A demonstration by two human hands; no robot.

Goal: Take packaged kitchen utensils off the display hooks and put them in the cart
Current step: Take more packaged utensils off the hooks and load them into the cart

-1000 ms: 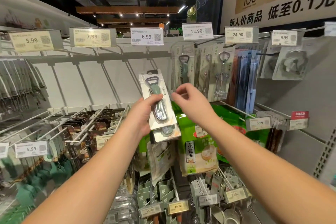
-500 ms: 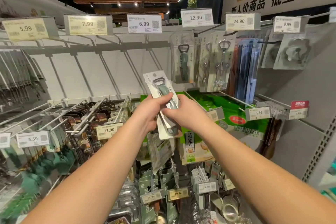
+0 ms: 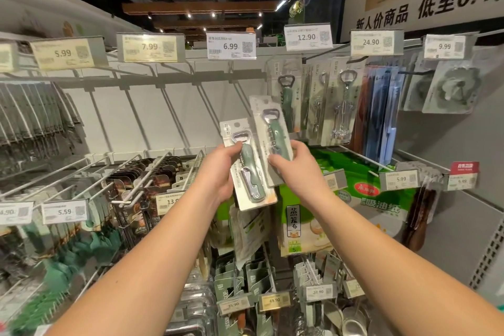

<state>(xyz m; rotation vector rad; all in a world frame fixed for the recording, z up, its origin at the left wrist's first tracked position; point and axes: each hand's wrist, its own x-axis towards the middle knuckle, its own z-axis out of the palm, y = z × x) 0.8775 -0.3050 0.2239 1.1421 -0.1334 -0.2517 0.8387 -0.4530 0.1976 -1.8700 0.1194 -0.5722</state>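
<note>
2 opener packs: 1 in left hand [image 3: 218,169], 1 in right hand [image 3: 296,165].

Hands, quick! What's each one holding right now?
Left hand: grips a packaged green bottle opener.
Right hand: grips a second packaged green opener.

Two carded green bottle openers [image 3: 252,169], upright, slightly tilted, one overlapping the other [image 3: 274,133]
</note>
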